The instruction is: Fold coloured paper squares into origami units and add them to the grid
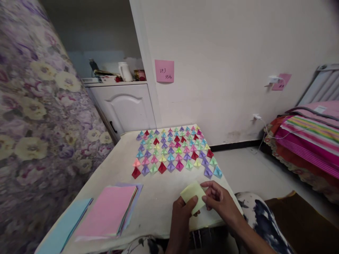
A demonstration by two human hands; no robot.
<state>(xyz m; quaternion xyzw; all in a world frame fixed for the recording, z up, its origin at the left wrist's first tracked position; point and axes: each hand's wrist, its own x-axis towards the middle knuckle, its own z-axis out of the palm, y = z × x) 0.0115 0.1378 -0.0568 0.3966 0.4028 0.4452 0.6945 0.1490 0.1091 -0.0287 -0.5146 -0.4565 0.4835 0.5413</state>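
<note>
A pale yellow-green square of folded paper (192, 193) is held up over the near right part of the table. My left hand (184, 210) grips its lower left side, thumb lying on top and the fingers behind. At the paper's right corner is my right hand (215, 197), its thumb and index finger closing on the edge. Beyond the hands, rows of small folded paper pieces (171, 165) in red, purple, blue, green, pink and yellow stand on the white table (156, 197).
Left of my hands lie a stack of coloured paper sheets (108, 210) with pink on top and a blue stack (66, 225). A floral curtain (39, 116) hangs at the left, near a white cabinet (127, 106). To the right stands a bed (304, 141).
</note>
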